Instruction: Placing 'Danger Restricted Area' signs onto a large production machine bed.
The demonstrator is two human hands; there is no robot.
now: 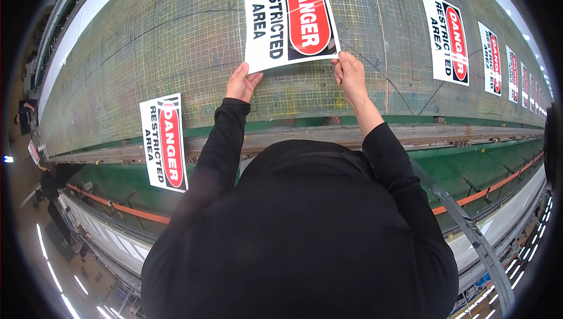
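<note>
A white warning sign (291, 21) with a red oval on a black panel is held by its near edge over the grid-marked table. At its near left corner, my left hand (242, 84) has the thumb on top and fingers spread underneath. My right hand (350, 76) pinches the near right corner between thumb and curled fingers. The sheet is turned sideways, and light glints off its glossy face. Its near edge seems slightly lifted; whether the far edge touches the table, I cannot tell.
Another such sign (164, 143) overhangs the near table edge at left. To the right, several matching signs (446, 37) recede in a row along the table (176, 43). A wooden rail (305, 137) runs along the near side. A grey metal bar (469, 231) slants at lower right. People stand far left.
</note>
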